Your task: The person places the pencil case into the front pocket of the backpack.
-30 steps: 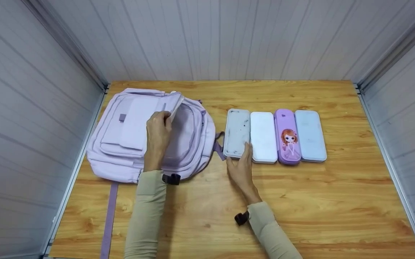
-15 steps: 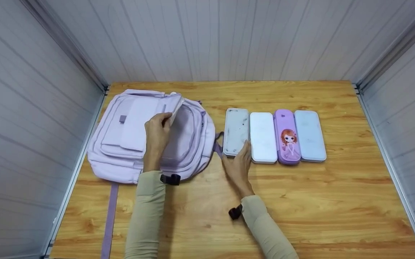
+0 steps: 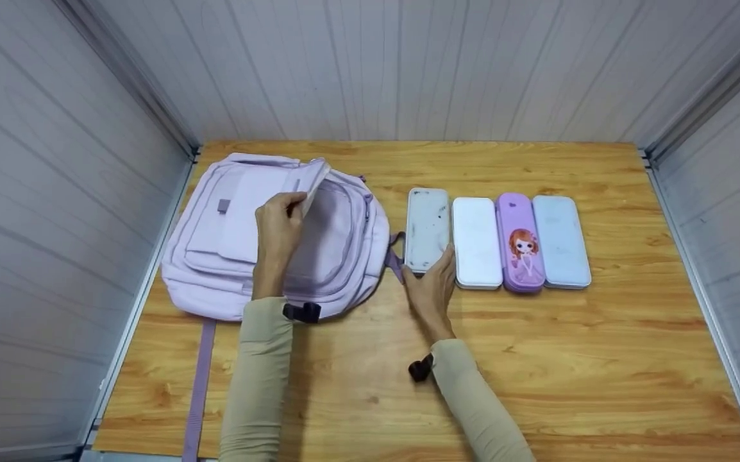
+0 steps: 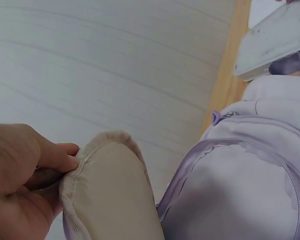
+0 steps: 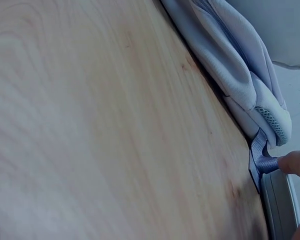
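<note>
On the left of the table lies a lilac backpack (image 3: pixel 216 224), its front pocket unzipped. My left hand (image 3: pixel 278 224) pinches the edge of the pocket flap (image 4: pixel 110 185) between thumb and fingers and holds it folded back, baring its beige lining. The pocket's inside (image 4: pixel 230 195) shows in the left wrist view. My right hand (image 3: pixel 431 292) grips the near end of a grey-white pencil case (image 3: pixel 427 228) with dark smudges, thumb on its left side and fingers on its right. In the right wrist view only part of the hand and the case's side are visible.
Right of the grey-white case, in a row, lie a white case (image 3: pixel 477 244), a purple pencil case with a girl's picture (image 3: pixel 521 237) and a pale blue case (image 3: pixel 562 240). A backpack strap (image 3: pixel 200 391) trails toward the near edge. Panels (image 3: pixel 370 70) wall three sides.
The right hand and the grey-white case have shifted slightly toward the back, opening a thin gap beside the white case. The left hand stays at the flap. The head view has shifted a little.
</note>
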`<action>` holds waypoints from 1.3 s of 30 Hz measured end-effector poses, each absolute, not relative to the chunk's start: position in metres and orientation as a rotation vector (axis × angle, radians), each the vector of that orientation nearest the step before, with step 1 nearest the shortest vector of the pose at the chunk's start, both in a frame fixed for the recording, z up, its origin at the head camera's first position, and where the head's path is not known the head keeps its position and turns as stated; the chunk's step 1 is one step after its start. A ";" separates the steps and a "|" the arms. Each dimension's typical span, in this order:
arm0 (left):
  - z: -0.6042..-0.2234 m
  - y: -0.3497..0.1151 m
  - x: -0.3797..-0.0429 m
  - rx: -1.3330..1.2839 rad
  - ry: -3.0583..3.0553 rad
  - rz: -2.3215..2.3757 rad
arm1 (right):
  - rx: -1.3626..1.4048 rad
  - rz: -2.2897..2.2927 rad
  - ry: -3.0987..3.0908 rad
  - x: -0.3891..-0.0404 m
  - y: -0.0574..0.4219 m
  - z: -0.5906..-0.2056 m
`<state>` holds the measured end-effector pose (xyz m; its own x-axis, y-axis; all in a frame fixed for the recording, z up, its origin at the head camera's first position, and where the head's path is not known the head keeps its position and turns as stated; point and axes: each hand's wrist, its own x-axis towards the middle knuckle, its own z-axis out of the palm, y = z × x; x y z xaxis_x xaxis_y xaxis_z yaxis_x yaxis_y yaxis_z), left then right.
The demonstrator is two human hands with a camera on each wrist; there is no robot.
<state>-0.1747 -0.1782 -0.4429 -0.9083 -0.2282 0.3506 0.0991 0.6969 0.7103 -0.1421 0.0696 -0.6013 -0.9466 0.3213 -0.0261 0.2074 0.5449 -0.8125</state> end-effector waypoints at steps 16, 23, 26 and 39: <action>-0.446 -0.185 -0.176 0.131 -2.453 -1.149 | -0.416 1.324 -2.607 -0.149 0.072 -0.609; -0.446 -0.188 -0.176 0.128 -2.430 -1.146 | -0.411 1.361 -2.578 -0.149 0.075 -0.611; -0.445 -0.188 -0.177 0.124 -2.427 -1.146 | -0.424 1.368 -2.579 -0.149 0.076 -0.611; -0.441 -0.190 -0.178 0.144 -2.454 -1.127 | -0.422 1.413 -2.555 -0.146 0.080 -0.613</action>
